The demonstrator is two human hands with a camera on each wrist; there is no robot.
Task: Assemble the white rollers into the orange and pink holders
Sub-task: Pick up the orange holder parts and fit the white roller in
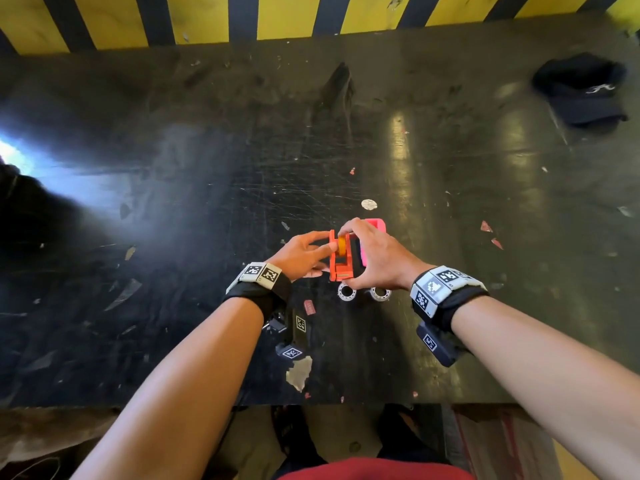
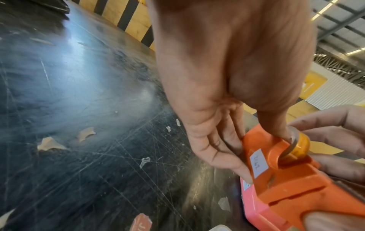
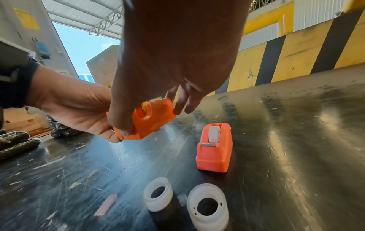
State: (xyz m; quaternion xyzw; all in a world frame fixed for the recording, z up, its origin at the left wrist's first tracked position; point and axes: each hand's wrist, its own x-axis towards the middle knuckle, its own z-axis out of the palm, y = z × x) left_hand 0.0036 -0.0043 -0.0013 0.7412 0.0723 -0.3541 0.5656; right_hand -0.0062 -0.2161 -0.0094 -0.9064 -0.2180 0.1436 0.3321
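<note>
Both hands hold one orange holder (image 1: 337,263) just above the dark table. My left hand (image 1: 325,258) lies along its left side, thumb underneath. My right hand (image 1: 347,258) grips it from the right, thumb at the near end and index finger on top. An amber roll (image 2: 300,145) sits in its slot. Partly hidden behind my right hand in the head view is the pink holder (image 1: 376,225). That holder (image 3: 215,150) has a white roller (image 3: 214,134) seated in it. Two loose white rollers (image 1: 346,292) (image 1: 380,293) lie just in front of my hands.
A black cap (image 1: 581,90) lies at the back right. A yellow-and-black striped wall (image 1: 311,15) closes off the far side. The table's front edge (image 1: 207,407) is near my body. Paper scraps and a white disc (image 1: 369,204) dot the scratched surface.
</note>
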